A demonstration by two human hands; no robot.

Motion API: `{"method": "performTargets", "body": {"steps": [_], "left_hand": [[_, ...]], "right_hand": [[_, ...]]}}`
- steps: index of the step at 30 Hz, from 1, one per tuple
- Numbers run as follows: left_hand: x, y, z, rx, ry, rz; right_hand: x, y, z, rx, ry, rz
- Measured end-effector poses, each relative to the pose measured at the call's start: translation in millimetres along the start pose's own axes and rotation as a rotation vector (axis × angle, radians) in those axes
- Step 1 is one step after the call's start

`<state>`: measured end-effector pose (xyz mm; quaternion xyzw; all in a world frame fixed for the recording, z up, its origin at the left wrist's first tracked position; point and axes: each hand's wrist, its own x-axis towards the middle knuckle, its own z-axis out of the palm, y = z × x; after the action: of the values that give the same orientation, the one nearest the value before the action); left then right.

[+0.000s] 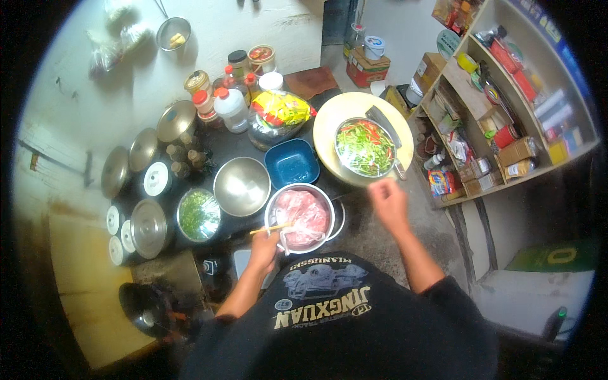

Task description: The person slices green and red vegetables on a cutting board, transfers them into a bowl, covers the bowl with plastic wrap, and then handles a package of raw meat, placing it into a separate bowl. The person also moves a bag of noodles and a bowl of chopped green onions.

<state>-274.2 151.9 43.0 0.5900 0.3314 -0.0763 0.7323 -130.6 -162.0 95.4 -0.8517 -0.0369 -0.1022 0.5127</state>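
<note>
My left hand [264, 249] grips a pair of wooden chopsticks [271, 228] at the left rim of a metal pot [328, 202]. Raw-looking pink meat in a clear plastic bag [302, 213] fills that pot. Nearest to my right hand [387, 202], which is raised, blurred and partly curled, is a round chopping board [327, 137]. On the board stand a metal bowl of sliced green and red peppers [365, 147] and a cleaver [384, 124]. Whether my right fingers hold anything cannot be told. Behind the pot are a blue square basin [291, 161] and a steel bowl [242, 186].
Chopped greens fill a bowl [198, 214] on the left, near metal lids [149, 229] and a dark wok [145, 308]. Jars and bottles [231, 110] and a yellow-red packet [281, 108] stand farther back. A wooden shelf [475, 102] holds goods at the right.
</note>
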Motion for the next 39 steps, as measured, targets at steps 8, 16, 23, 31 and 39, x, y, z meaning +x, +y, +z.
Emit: {"method": "performTargets", "body": {"steps": [8,16,23,31,39], "left_hand": [[2,1,6,-0.111,0.044,0.004],[-7,-10,3,-0.274,0.092,0.016],[-18,-17,-6,-0.335,0.185,-0.028],[26,41,10,-0.345,0.107,0.075],[136,151,80,-0.322,-0.044,0.275]], "right_hand": [[52,78,-6,0.501,-0.188,0.698],[54,82,5,0.584,-0.206,0.727],[53,104,-5,0.782,-0.221,0.736],[58,87,8,0.818,-0.159,0.747],[37,72,21,0.717,-0.022,0.740]]}}
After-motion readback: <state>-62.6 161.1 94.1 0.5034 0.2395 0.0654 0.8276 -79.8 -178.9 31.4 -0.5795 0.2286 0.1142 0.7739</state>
